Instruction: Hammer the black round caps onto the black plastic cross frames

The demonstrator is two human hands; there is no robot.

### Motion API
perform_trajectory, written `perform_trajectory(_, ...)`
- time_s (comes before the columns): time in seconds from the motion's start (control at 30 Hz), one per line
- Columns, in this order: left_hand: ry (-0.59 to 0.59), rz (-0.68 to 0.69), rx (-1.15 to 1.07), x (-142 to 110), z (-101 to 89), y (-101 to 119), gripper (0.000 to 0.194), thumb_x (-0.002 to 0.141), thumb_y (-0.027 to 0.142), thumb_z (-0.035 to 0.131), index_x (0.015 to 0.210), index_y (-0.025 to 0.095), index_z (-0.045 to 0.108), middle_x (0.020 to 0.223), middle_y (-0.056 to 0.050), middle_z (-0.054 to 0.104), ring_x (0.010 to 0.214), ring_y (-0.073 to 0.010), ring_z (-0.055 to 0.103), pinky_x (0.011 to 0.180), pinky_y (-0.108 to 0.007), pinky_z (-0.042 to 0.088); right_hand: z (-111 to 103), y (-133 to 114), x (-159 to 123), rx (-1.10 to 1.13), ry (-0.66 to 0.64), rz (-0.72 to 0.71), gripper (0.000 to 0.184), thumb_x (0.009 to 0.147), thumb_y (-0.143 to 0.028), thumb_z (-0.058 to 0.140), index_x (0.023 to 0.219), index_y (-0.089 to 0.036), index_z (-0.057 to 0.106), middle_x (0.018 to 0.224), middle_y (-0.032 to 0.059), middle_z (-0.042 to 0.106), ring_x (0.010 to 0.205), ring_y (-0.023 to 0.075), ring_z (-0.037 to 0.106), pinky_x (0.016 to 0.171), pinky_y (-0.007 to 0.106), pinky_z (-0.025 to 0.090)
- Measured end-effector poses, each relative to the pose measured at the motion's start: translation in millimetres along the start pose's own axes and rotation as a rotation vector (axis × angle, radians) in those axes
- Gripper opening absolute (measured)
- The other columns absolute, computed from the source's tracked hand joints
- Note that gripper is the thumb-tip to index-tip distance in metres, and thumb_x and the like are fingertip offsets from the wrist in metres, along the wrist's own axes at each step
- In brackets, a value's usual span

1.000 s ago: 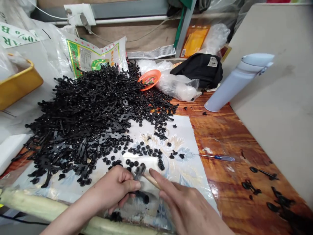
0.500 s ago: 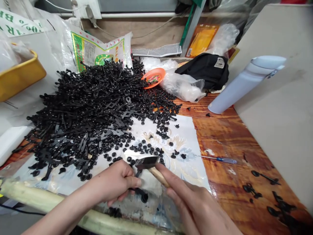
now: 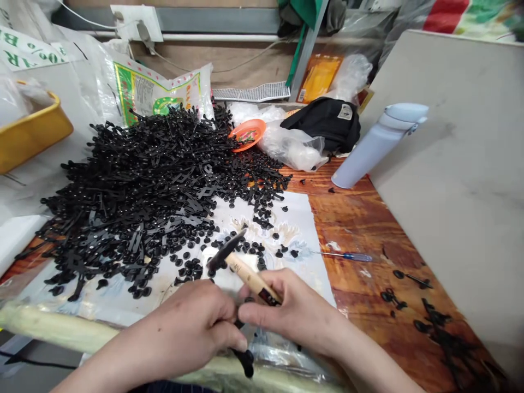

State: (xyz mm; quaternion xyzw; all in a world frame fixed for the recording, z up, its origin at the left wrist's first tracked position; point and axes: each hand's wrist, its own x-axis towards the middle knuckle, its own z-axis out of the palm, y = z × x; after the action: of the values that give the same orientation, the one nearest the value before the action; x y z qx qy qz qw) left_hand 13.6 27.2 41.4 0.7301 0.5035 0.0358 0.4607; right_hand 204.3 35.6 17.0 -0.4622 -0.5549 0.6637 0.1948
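Head view. The left hand (image 3: 204, 322) is closed in a pinch, thumb over curled fingers, on a black linkage part (image 3: 246, 364). Most of the part is hidden by the fist; a knobbed end shows below the thumb, and its visible length points toward the wearer and slightly to the right. The left hand is therefore the nearer to that end.

The right hand (image 3: 290, 305) is wrapped round the wooden handle of a hammer (image 3: 251, 277). The grip is partly closed, thumb beneath, forefinger along the upper side. The handle's long axis runs from the right hand forward and to the left. The dark hammer head lies beyond the left fist and crosswise to the handle, raised or resting: contact with the white block (image 3: 249, 260) below cannot be determined. The right thumb is beside the left fingertips; whether it also touches the linkage part cannot be told.

Black round studs (image 3: 254, 245) lie just beyond the hammer. A large heap of black linkage parts (image 3: 151, 180) spreads forward and left of both hands. A blue-handled screwdriver (image 3: 355, 256) lies on the wooden desk (image 3: 352, 224), forward and right of the right hand.
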Motion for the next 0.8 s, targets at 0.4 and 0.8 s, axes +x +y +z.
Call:
perform_trajectory(0.4, 0.525, -0.151, -1.29, -28, 60.4, -5, 0.043, 0.061, 0.046, 0.08, 0.094, 0.023, 0.066, 0.084, -0.007, 0.071, 0.081, -0.0255, 0.066, 0.07, -0.036, 0.049, 8, 11, -26, 0.613, 0.086, 0.16, 0.044, 0.069, -0.051, 0.078, 0.084, -0.015, 0.058, 0.06, -0.0042, 0.056, 0.034, -0.0028, 0.016, 0.033, 0.013, 0.013)
perform_trajectory(0.8, 0.505, -0.343, -1.17, -22, 57.2, -12, 0.038, 0.063, 0.052, 0.076, 0.073, 0.016, 0.068, 0.053, -0.001, 0.063, 0.043, -0.0064, 0.037, 0.044, -0.02, 0.026, 20, 29, -25, 0.339, 0.098, 0.122, 0.04, 0.072, -0.054, 0.071, 0.079, -0.017, 0.06, 0.057, -0.0036, 0.054, 0.038, 0.0041, 0.03, 0.035, 0.019, 0.022)
